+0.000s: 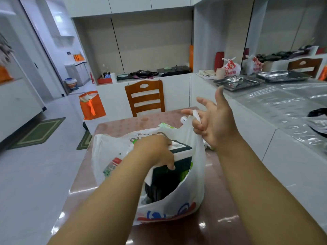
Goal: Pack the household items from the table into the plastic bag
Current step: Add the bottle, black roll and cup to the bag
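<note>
The left hand (155,151) reaches into the white plastic bag (178,200) on the table (123,124), fingers clamped on a dark box (178,156) (white label on top); the right hand (214,121), just beyond and right of it, lifts the bag's handle (195,115) on curled fingers, thumb and forefinger spread.

Two bare forearms enter from the bottom edge. No sleeve, glove, watch or wristband shows on either. The left hand (155,151) and right hand (215,121) carry no rings or markings that can be made out. Fingernails appear short and unpainted.
</note>
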{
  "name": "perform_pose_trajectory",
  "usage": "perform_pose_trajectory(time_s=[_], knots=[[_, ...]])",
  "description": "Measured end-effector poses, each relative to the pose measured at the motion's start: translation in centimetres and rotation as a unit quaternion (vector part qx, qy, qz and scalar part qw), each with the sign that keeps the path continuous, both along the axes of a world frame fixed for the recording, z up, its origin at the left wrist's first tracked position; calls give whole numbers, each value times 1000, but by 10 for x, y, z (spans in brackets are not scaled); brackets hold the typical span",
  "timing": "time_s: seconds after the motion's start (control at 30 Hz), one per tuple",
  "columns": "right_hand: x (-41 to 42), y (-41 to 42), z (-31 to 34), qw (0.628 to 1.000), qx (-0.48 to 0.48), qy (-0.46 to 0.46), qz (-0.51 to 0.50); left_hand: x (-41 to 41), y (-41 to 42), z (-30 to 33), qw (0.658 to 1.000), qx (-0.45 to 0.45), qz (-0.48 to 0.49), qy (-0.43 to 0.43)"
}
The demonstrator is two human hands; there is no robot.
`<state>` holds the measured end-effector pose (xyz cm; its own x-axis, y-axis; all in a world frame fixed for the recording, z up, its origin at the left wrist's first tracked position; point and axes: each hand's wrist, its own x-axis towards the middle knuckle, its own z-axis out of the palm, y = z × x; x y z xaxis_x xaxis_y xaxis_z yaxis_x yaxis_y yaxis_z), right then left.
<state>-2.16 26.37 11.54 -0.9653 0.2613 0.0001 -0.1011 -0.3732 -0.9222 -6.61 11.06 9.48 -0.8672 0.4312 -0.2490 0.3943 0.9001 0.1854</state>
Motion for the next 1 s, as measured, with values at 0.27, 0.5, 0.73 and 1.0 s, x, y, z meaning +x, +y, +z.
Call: perform_pose_trajectory(time_s=[0.27,0.5,0.73,1.0], knots=[[8,13,-7,996,15,47,80,-27,33,-88,978,-122,-90,144],[6,15,-6,994,85,13,71,-25,32,-84,988,-54,-82,119],[-2,18,5,955,282,-64,60,-12,1,-7,993,92,-29,72],[-54,38,24,923,373,-83,37,-53,-56,113,976,200,54,62]])
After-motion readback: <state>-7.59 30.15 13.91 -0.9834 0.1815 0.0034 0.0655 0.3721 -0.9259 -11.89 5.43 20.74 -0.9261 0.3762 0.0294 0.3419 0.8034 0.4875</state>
